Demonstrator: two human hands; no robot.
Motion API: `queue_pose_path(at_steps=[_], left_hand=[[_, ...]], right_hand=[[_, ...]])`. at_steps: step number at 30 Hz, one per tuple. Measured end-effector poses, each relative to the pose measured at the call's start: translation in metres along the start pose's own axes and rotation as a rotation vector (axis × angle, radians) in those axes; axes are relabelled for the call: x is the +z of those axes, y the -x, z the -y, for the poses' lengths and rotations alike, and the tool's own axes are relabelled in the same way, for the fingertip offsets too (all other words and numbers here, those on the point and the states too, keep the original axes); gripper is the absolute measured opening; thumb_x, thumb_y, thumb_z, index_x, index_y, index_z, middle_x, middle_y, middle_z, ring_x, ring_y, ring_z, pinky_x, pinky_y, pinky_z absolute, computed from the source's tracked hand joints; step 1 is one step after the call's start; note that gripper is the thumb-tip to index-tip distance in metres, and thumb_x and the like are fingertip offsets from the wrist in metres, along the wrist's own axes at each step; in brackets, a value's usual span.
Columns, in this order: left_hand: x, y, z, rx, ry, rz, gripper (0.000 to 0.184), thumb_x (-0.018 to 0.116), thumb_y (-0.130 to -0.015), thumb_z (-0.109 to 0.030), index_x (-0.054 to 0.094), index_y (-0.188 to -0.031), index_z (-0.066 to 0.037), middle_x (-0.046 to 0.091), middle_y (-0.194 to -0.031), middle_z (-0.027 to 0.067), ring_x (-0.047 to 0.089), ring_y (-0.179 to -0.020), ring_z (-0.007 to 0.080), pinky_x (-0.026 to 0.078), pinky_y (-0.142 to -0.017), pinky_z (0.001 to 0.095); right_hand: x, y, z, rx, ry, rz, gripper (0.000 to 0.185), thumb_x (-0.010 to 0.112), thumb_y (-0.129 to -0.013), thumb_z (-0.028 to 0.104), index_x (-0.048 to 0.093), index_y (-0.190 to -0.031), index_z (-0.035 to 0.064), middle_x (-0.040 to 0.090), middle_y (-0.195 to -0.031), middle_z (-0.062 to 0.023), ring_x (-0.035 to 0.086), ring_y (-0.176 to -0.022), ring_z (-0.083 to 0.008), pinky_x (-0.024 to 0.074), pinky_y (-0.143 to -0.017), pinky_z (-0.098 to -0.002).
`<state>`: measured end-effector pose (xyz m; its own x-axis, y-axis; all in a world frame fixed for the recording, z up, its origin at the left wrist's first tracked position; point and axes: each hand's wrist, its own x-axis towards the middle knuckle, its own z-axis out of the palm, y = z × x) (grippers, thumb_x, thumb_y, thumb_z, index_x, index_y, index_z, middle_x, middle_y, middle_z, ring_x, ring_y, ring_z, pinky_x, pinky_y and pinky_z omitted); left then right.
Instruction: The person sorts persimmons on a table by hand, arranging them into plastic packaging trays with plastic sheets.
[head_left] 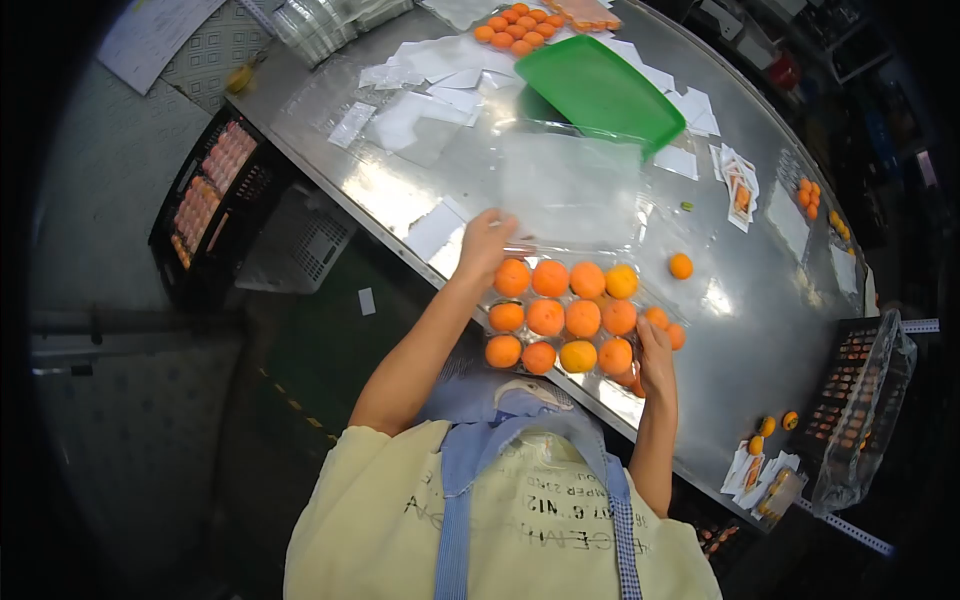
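A clear plastic clamshell box point(563, 299) lies at the table's near edge, its see-through lid point(570, 185) folded back away from me. Three rows of oranges point(546, 317) sit in its base; one or two look more yellow. My left hand point(487, 243) pinches the box's far left corner near the lid hinge. Around the right side of the base my right hand point(655, 358) is closed, thumb on top, its fingers partly hidden. Several more oranges point(676, 336) show just past that right edge. One loose orange point(681, 265) rests on the table farther right.
A green tray point(600, 92) stands tilted over white papers at the back, near another group of oranges point(518, 28). Stacked clear boxes point(335, 22) are at the far left corner. Cards point(738, 188) lie right. Dark crates point(215, 195) flank the metal table point(740, 330).
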<state>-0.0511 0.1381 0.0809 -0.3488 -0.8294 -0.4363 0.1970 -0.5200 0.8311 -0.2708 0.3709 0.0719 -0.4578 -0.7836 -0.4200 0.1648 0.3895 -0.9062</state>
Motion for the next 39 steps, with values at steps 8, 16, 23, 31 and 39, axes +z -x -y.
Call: queue_pose_path(at_steps=[8,16,23,31,39], left_hand=[[-0.119,-0.092,-0.012,-0.092,0.052,-0.150,0.013,0.051,-0.095,-0.009,0.047,-0.100,0.003,0.061,-0.092,0.0173,0.069,-0.075,0.0320,0.058,-0.056,0.0359],[-0.129,-0.125,0.019,-0.188,0.058,-0.110,0.023,0.053,-0.095,-0.015,0.047,-0.105,0.004,0.059,-0.098,0.0171,0.069,-0.073,0.0308,0.057,-0.057,0.0344],[-0.117,-0.118,0.008,-0.002,-0.294,-0.154,0.043,0.059,-0.090,-0.022,0.043,-0.121,0.004,0.059,-0.105,0.0198,0.066,-0.087,0.0309,0.054,-0.074,0.0379],[-0.168,-0.140,-0.056,0.607,-1.320,-0.312,0.032,0.067,-0.082,-0.021,0.060,-0.110,-0.008,0.060,-0.103,0.0111,0.055,-0.100,0.0296,0.046,-0.086,0.0394],[-0.186,-0.216,-0.090,0.562,-1.111,-0.221,0.012,0.062,-0.085,-0.012,0.059,-0.094,-0.005,0.063,-0.089,0.0073,0.061,-0.081,0.0251,0.050,-0.073,0.0343]], right_hand=[[0.129,-0.101,0.025,0.105,0.211,0.022,0.037,0.048,-0.097,0.030,0.062,-0.088,-0.0033,0.053,-0.073,0.0007,0.043,-0.065,-0.0093,0.0370,-0.059,-0.0267],[0.123,-0.129,0.002,0.161,0.388,-0.088,0.037,0.049,-0.095,0.027,0.064,-0.104,-0.0052,0.062,-0.082,-0.0049,0.054,-0.074,-0.0132,0.0439,-0.068,-0.0281],[0.110,-0.157,-0.001,-0.022,0.674,-0.170,0.033,0.051,-0.094,0.024,0.064,-0.107,-0.0028,0.068,-0.090,-0.0171,0.065,-0.083,-0.0255,0.0484,-0.076,-0.0344],[0.126,-0.140,0.011,-0.307,0.911,-0.281,0.028,0.058,-0.086,0.015,0.064,-0.109,0.0008,0.064,-0.105,-0.0195,0.059,-0.101,-0.0345,0.0469,-0.085,-0.0381],[0.170,-0.109,0.059,-0.483,0.681,-0.494,0.018,0.057,-0.086,0.003,0.063,-0.103,0.0028,0.060,-0.111,-0.0133,0.056,-0.102,-0.0268,0.0500,-0.075,-0.0327]])
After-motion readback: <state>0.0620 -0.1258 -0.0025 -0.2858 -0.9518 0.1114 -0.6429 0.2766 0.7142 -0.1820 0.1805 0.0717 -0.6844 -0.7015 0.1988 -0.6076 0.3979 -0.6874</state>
